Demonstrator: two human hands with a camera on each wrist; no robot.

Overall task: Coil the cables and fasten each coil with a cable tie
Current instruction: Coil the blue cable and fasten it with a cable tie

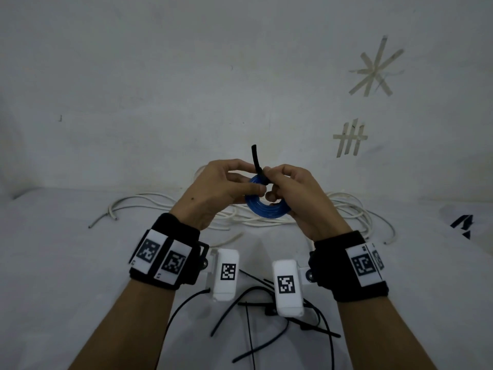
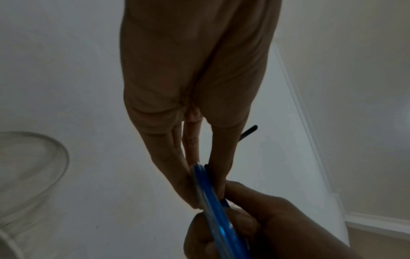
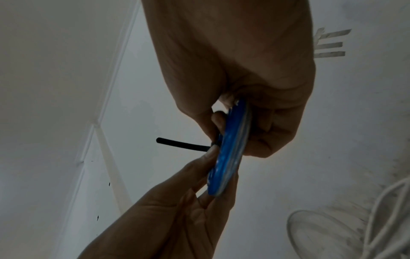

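A small coil of blue cable [image 1: 266, 206] is held up in the air above the table between both hands. A black cable tie [image 1: 255, 159] wraps the top of the coil, and its tail points straight up. My left hand [image 1: 249, 184] pinches the coil's left side between thumb and fingers [image 2: 177, 175]. My right hand [image 1: 269, 182] curls round the right side and pinches the tie where it crosses the coil [image 3: 230, 149]. The tie's tail [image 3: 182, 144] sticks out sideways in the right wrist view; its head is hidden by fingers.
Loose white cables [image 1: 344, 206] lie tangled on the white table [image 1: 66, 249] behind the hands, by the wall. Several spare black cable ties [image 1: 248, 316] are scattered near the front edge under my wrists. A clear round dish [image 3: 321, 234] sits by the white cables.
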